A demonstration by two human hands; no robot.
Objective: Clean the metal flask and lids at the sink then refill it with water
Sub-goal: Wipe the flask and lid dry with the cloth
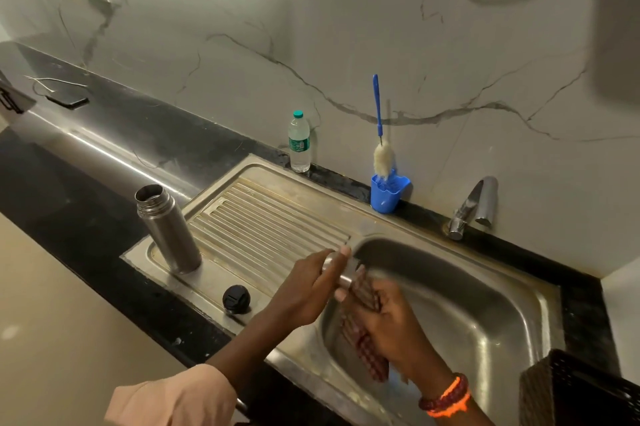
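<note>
The open metal flask point(168, 230) stands upright on the ribbed drainboard point(270, 225) at its left end. A black inner lid point(236, 298) lies on the drainboard near the front edge. My left hand point(311, 287) grips a shiny metal cap point(341, 268) over the left rim of the sink basin point(485, 315). Pressed against the cap is a reddish checked cloth point(363, 342), held in my right hand point(388, 318). The cloth hangs down into the basin and is blurred.
A tap point(472, 207) sits at the wall behind the basin, with no water visible. A blue holder point(388, 195) with a bottle brush point(381, 148) and a plastic water bottle point(299, 141) stand at the back. A black basket point(581, 391) is at the lower right.
</note>
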